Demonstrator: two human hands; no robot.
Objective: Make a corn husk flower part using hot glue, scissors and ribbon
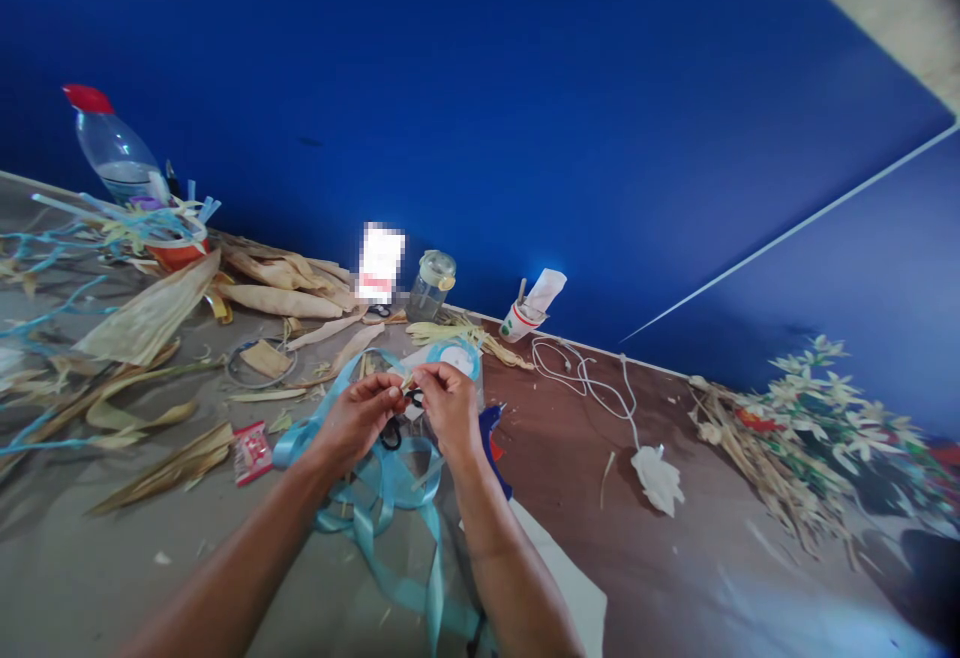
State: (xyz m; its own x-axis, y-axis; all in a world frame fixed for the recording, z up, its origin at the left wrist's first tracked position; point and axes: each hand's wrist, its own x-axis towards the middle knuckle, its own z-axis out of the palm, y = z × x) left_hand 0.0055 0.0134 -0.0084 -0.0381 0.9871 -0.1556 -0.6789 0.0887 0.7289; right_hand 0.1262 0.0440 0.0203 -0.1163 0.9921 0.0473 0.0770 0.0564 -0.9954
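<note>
In the middle of the head view, my left hand (365, 415) and my right hand (448, 400) meet, both closed in a pinch. Between the fingertips is a small pale piece of dried husk (407, 385); the fingers cover most of it. Black scissor handles (391, 433) show just below the hands. Light blue satin ribbon (409, 586) lies in loose loops under my wrists and trails toward the front. Behind my right hand is a ribbon spool (459, 358). A blue glue gun (491, 428) lies beside my right wrist, partly hidden by it.
Dried corn husks (277, 283) cover the left. A red-capped bottle (112, 143), a glass jar (432, 283), a bright phone screen (380, 263) and a paper cup (521, 320) stand along the blue wall. A white cable (589, 378) and artificial flowers (832, 418) lie rightward.
</note>
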